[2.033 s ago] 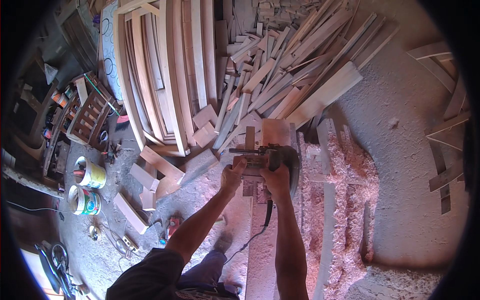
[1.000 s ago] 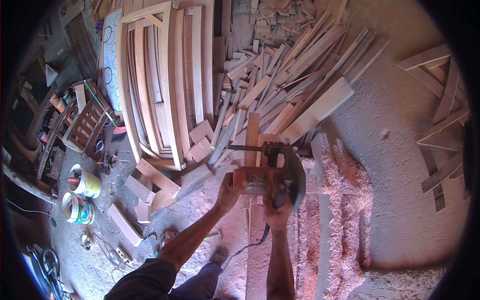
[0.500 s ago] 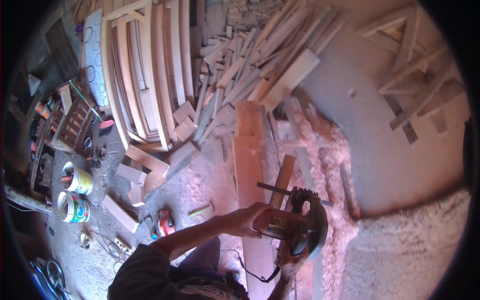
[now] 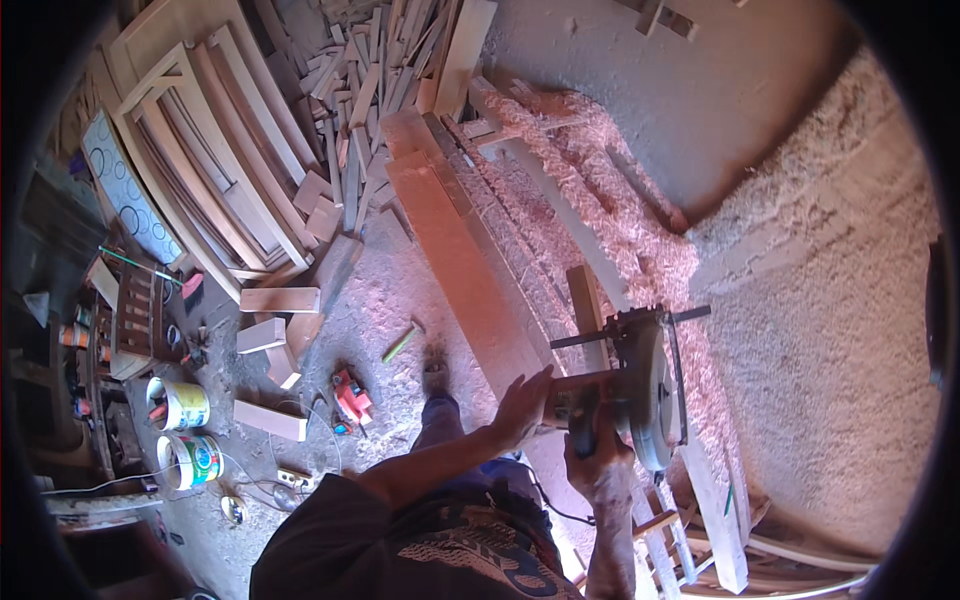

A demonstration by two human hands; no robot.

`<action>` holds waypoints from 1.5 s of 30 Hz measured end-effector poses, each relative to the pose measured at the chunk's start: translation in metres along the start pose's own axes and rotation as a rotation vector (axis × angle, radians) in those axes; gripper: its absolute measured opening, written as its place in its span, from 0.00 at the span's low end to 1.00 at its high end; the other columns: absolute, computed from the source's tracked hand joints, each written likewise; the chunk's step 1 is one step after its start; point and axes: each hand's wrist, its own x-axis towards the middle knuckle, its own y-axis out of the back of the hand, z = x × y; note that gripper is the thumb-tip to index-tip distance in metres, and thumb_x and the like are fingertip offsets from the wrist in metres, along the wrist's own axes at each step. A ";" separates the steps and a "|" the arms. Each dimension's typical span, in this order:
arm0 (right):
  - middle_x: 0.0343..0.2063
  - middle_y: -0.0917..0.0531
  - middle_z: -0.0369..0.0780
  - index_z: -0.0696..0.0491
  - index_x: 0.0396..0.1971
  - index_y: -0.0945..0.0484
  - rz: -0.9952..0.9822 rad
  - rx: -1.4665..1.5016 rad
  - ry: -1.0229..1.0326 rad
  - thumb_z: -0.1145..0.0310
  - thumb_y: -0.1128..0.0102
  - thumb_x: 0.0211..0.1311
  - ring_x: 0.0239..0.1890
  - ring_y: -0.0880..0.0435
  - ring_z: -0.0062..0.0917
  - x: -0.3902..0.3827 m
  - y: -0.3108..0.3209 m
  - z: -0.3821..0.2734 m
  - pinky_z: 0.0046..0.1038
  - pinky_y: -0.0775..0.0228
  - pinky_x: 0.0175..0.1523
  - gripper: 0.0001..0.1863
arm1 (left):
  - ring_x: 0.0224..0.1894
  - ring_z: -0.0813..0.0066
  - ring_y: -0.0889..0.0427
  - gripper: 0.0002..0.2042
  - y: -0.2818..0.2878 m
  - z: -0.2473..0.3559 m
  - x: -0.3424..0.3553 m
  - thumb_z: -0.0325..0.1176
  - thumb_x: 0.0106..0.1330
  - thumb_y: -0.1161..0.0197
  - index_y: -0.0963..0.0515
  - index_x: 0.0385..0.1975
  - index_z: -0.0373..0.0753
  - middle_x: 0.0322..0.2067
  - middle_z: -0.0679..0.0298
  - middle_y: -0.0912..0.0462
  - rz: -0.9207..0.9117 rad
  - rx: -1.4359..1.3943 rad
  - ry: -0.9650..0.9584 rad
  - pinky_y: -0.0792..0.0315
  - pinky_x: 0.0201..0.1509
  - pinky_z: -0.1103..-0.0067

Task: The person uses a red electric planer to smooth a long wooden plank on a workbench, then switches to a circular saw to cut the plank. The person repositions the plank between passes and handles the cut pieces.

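A circular saw point(image 4: 635, 395) with a round blade guard and a dark base plate hangs tilted over a long board. My right hand point(image 4: 600, 458) is wrapped around its rear handle. My left hand point(image 4: 524, 410) is open, its fingers stretched out beside the end of the motor housing; whether it touches the housing I cannot tell. A dark cord runs down from the saw toward my body. Under and ahead of the saw lies the wide reddish board point(image 4: 455, 260), with a shorter wooden block point(image 4: 586, 305) near the base plate.
Pink shavings point(image 4: 625, 215) heap along timbers to the right. On the floor at left lie a red power tool point(image 4: 352, 397), a hammer point(image 4: 402, 342), several wood offcuts point(image 4: 270, 420) and two buckets point(image 4: 190, 462). Door frames point(image 4: 200, 150) and stacked lumber stand beyond.
My view has swung to the right. The left hand has loosened from the motor housing and opened. The saw, in my right hand, has turned, with more of its guard side showing.
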 end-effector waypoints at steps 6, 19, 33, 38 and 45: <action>0.43 0.17 0.53 0.58 0.58 0.24 0.044 -0.117 0.169 0.70 0.29 0.50 0.44 0.15 0.54 -0.013 -0.008 -0.009 0.52 0.22 0.50 0.31 | 0.82 0.50 0.50 0.38 -0.071 -0.008 -0.031 0.42 0.73 0.44 0.51 0.79 0.40 0.78 0.48 0.46 0.018 0.488 -0.017 0.53 0.79 0.44; 0.42 0.16 0.53 0.57 0.57 0.23 -0.148 -0.223 -0.096 0.64 0.33 0.59 0.42 0.14 0.52 -0.054 -0.063 -0.064 0.53 0.23 0.46 0.27 | 0.75 0.55 0.39 0.28 -0.039 -0.048 -0.051 0.46 0.77 0.46 0.35 0.73 0.40 0.70 0.54 0.34 -0.060 -0.537 -0.055 0.47 0.78 0.60; 0.45 0.14 0.49 0.56 0.57 0.21 -0.210 -0.363 -0.165 0.66 0.44 0.62 0.47 0.14 0.44 -0.089 -0.124 -0.062 0.52 0.24 0.51 0.23 | 0.73 0.55 0.34 0.31 0.137 0.048 -0.018 0.49 0.84 0.56 0.44 0.76 0.33 0.72 0.46 0.36 -0.126 -0.598 -0.015 0.39 0.74 0.66; 0.45 0.14 0.45 0.52 0.49 0.17 0.066 -0.230 -0.196 0.66 0.39 0.58 0.50 0.16 0.41 -0.095 -0.105 -0.070 0.53 0.27 0.52 0.18 | 0.74 0.54 0.36 0.30 0.131 0.053 -0.018 0.47 0.85 0.57 0.45 0.77 0.34 0.73 0.46 0.38 -0.051 -0.578 0.032 0.41 0.76 0.66; 0.40 0.14 0.42 0.54 0.47 0.17 0.342 0.087 -0.265 0.72 0.37 0.59 0.48 0.15 0.36 -0.180 -0.073 -0.075 0.35 0.21 0.50 0.15 | 0.75 0.52 0.37 0.29 0.133 0.053 -0.017 0.45 0.85 0.58 0.46 0.78 0.34 0.75 0.45 0.40 -0.011 -0.596 0.064 0.43 0.77 0.65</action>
